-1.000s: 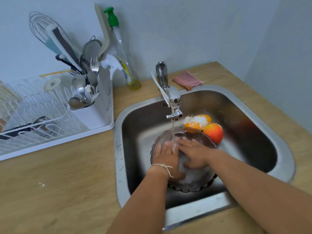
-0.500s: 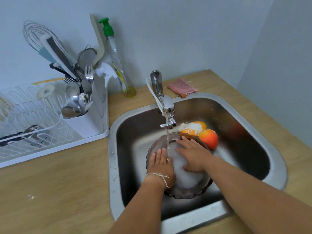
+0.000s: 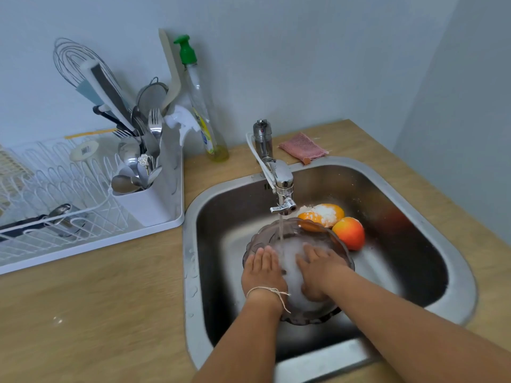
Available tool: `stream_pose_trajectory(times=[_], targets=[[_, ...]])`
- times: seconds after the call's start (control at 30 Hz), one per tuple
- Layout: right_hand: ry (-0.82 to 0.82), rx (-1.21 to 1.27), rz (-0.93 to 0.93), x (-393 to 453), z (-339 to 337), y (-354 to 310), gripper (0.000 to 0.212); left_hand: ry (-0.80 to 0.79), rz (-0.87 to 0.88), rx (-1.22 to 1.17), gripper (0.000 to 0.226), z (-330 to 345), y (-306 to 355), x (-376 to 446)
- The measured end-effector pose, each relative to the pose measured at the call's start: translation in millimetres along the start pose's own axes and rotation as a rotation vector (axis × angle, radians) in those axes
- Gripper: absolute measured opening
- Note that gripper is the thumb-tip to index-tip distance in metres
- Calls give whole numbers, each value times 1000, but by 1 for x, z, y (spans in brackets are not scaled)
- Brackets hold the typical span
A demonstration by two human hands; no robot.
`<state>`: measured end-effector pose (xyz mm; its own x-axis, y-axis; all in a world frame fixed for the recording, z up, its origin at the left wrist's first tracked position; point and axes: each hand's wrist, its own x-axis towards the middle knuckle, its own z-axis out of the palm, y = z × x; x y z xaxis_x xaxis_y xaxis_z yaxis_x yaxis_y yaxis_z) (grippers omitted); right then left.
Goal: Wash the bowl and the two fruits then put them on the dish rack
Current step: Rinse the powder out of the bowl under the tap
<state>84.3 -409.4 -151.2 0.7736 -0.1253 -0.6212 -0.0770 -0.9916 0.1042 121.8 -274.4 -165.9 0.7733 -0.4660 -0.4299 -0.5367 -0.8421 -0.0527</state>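
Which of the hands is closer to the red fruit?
Right. The right hand lies in the bowl just below-left of the red fruit; the left hand is farther left.

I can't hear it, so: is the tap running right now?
On. A thin stream of water falls from the tap into the foamy bowl beneath it.

no text showing legibly, yellow-and-blue label on the dish soap bottle (image 3: pixel 206 125) blurring out, sticker on the dish rack (image 3: pixel 83 149) reading as nothing
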Motion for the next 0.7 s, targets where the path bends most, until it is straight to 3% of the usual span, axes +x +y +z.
stream_pose_trajectory(times=[0.13,0.23,0.33,0.43,0.53,0.7], targets=[[57,47,-17,-6,-3,-8,76,22,22,17,63,-5,-2,0],[233,77,-101,-7,-10,2,53,-66,167,-110,86,-11,1,-9],[344,33,-182,-2,-11,15,56,-166,230,-236,104,-17,2,-17],[168,31,-171,0,-3,15,76,-157,199,-120,104,-14,4,-15],[5,-19,-114,0,-1,4,85,-168,147,13,81,-8,-1,-9],[-27,-79,-72,-6,-5,-8,102,-183,30,124,63,-9,-7,-3]])
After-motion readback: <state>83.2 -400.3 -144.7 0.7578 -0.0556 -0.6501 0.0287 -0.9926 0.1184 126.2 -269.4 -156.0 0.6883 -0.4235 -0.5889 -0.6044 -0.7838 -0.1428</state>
